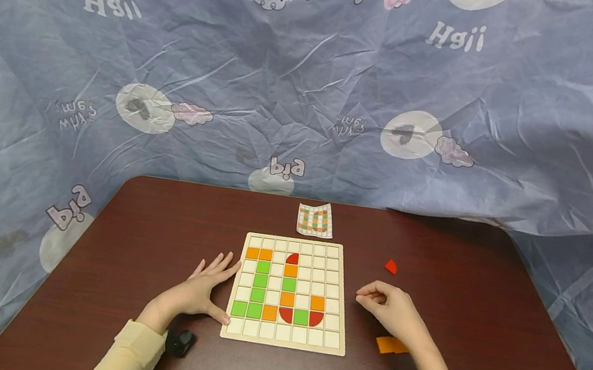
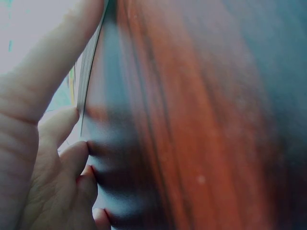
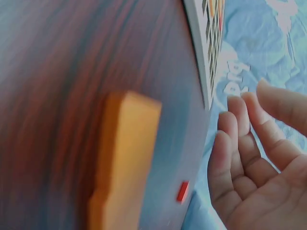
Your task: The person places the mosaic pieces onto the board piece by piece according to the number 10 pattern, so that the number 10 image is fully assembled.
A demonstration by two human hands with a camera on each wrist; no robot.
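Note:
A cream grid board (image 1: 284,333) lies on the table, with green, orange and red pieces in some of its squares. My left hand (image 1: 197,293) is at its left side, fingers spread, with the thumb and a fingertip touching the edge. To the right of the board hovers my right hand (image 1: 390,305), fingers loosely bent and thumb near the index finger. The right wrist view shows nothing between those fingers (image 3: 244,143). Orange squares (image 1: 390,345) lie below that hand, and a red quarter-round piece (image 1: 390,266) lies beyond it.
A small printed pattern card (image 1: 316,220) lies behind the board, showing a coloured grid. The dark brown table (image 1: 167,217) ends at a hanging blue-grey cloth (image 1: 299,84). Black wrist cameras (image 1: 180,343) sit at both wrists.

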